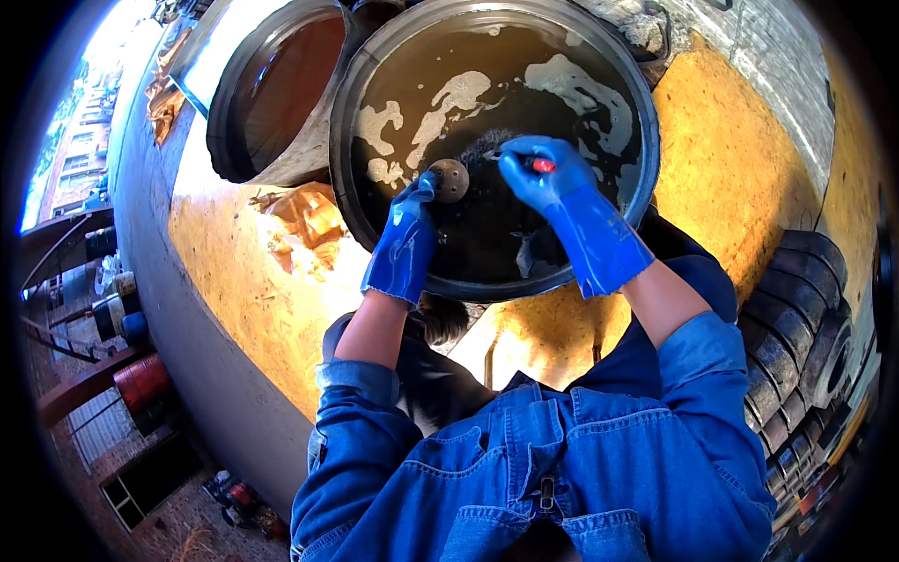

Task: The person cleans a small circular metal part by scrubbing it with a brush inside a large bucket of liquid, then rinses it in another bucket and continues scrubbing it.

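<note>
I judge that the step in hand is work on the round metal disc, held over the big black tub of brown liquid. My left hand, in a blue glove, pinches the edge of the disc, its fingers almost closed. My right hand is curled round a red-handled tool, at three o'clock from the disc. The tool's far end is dark against the liquid; it may be a brush, but I can't be sure. The next move calls for a firm pinch, as the disc could slip. It sits at eight o'clock from the tub's middle, flat and grey-brown, with small holes.
</note>
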A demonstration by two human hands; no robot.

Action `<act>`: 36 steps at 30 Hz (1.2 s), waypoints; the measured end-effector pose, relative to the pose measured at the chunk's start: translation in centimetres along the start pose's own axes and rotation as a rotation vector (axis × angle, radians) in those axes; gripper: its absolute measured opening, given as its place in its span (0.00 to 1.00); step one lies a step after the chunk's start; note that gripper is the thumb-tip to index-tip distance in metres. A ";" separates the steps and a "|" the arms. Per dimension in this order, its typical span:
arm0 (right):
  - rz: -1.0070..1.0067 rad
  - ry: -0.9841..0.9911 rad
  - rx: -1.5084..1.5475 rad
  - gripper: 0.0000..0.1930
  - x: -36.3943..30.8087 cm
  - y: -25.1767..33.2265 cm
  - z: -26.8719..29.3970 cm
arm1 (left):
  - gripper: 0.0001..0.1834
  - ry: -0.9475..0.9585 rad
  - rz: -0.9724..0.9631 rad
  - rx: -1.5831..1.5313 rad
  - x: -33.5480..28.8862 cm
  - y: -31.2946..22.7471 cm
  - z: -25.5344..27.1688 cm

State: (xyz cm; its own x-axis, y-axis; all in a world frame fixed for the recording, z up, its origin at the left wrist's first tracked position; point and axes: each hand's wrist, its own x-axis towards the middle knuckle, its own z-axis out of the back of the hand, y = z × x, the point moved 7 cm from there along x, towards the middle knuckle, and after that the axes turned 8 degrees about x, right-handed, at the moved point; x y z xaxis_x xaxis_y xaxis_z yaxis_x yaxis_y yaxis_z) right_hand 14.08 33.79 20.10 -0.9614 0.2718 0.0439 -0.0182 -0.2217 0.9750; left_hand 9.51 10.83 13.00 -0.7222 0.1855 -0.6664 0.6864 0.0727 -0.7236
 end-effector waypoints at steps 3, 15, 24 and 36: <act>-0.214 0.090 0.005 0.07 0.3 -3.6 -0.9 | 0.20 -0.043 -0.036 0.022 -0.3 -0.5 0.0; 0.113 0.299 -0.464 0.08 -0.5 2.4 -2.5 | 0.23 0.243 0.069 0.104 -3.3 -0.9 -3.4; 0.683 0.317 -0.811 0.12 -3.3 1.8 -5.1 | 0.19 0.138 0.330 -0.165 -1.1 3.3 -3.0; 0.036 0.412 0.380 0.10 -2.4 3.5 -3.2 | 0.22 0.251 0.005 -0.203 2.4 1.9 0.9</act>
State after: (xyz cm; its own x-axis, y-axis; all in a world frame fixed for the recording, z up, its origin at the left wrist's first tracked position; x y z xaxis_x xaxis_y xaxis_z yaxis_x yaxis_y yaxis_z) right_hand 15.40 29.39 22.70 -0.9888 -0.1349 0.0645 0.0440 0.1499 0.9877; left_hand 9.06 10.57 9.86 -0.6922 0.4202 -0.5867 0.7114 0.2608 -0.6526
